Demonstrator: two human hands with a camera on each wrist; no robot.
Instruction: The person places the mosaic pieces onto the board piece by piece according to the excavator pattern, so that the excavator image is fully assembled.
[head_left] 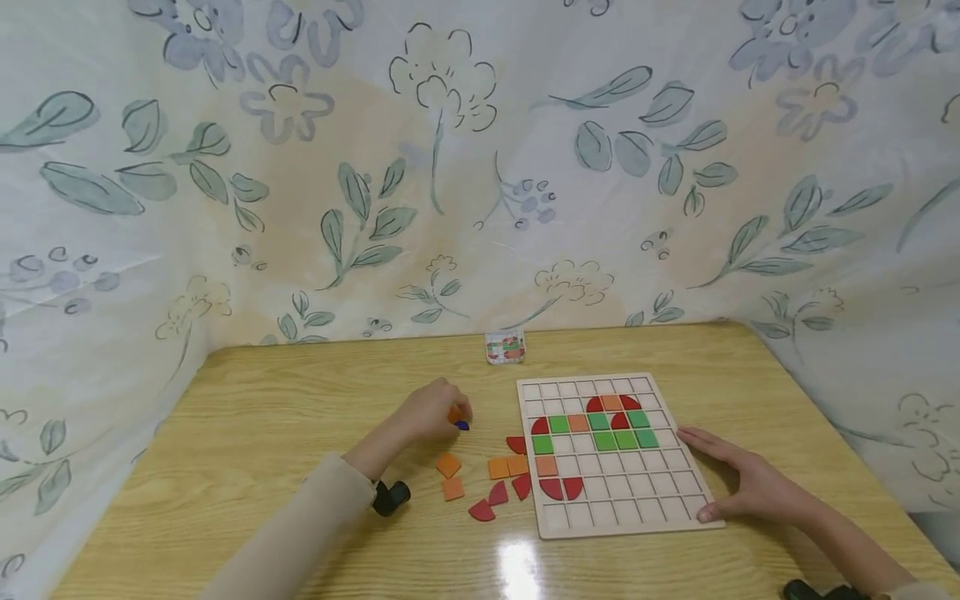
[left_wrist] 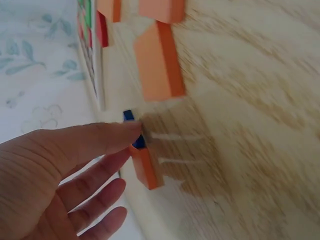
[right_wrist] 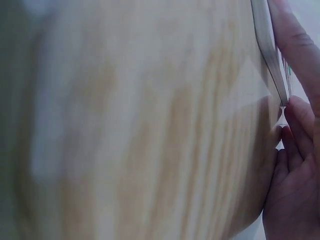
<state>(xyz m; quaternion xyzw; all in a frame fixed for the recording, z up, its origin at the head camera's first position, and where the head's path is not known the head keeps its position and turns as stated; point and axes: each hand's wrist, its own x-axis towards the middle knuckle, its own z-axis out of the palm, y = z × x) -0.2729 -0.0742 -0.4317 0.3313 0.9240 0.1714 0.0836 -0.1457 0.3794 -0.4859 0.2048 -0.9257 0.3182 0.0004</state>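
Note:
My left hand (head_left: 429,414) is left of the board, thumb and index finger pinching a small dark blue piece (left_wrist: 138,142). An orange piece (left_wrist: 143,167) stands right against the blue one at the fingertips; the fingers partly hide both. My right hand (head_left: 750,481) lies along the right edge of the pale grid board (head_left: 633,496), thumb at the near corner and straight fingers farther up the side. On the grid, green squares (head_left: 625,439), light orange squares (head_left: 547,466) and red quarter-round pieces (head_left: 573,487) form a pattern.
Loose orange squares (head_left: 448,465) and red quarter-round pieces (head_left: 482,510) lie between my left hand and the board. A small pattern card (head_left: 506,347) is at the back of the wooden table (head_left: 300,400), before a floral cloth (head_left: 450,192).

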